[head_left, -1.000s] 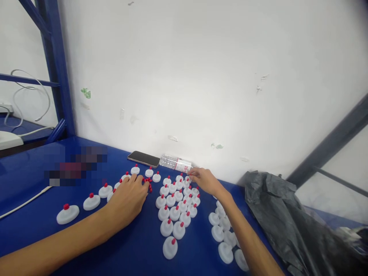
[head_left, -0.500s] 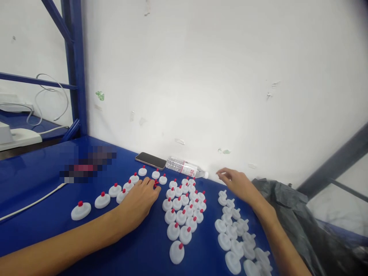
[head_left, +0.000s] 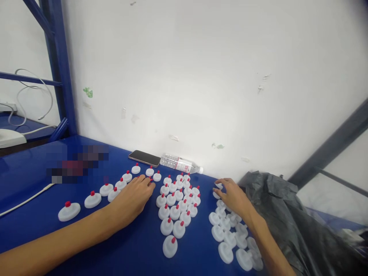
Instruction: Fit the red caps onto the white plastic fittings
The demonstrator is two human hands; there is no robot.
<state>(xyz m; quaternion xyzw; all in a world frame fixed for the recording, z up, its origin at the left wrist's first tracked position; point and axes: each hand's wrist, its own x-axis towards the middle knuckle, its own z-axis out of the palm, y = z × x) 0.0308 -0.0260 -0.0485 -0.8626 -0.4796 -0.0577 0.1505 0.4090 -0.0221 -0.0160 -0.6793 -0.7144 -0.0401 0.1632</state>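
My left hand rests low over the table, its fingers bent down and close together. Small red pieces peek out by the fingertips; whatever the fingers hold is hidden. My right hand is at the far end of a cluster of plain white round lids with spouts. Its thumb and index finger are apart, around a white lid that lies on the table. Between the hands stand several white lids with red tips. More red-tipped lids form a line on the left, partly behind my left hand.
A phone and a plastic water bottle lie by the wall at the back of the blue table. A dark plastic bag sits at the right. A white cable crosses the left side, near a blurred-out patch.
My right hand has come down from above the table onto the far end of the plain white lids. My left hand stays by the red pieces. The view has shifted slightly right.
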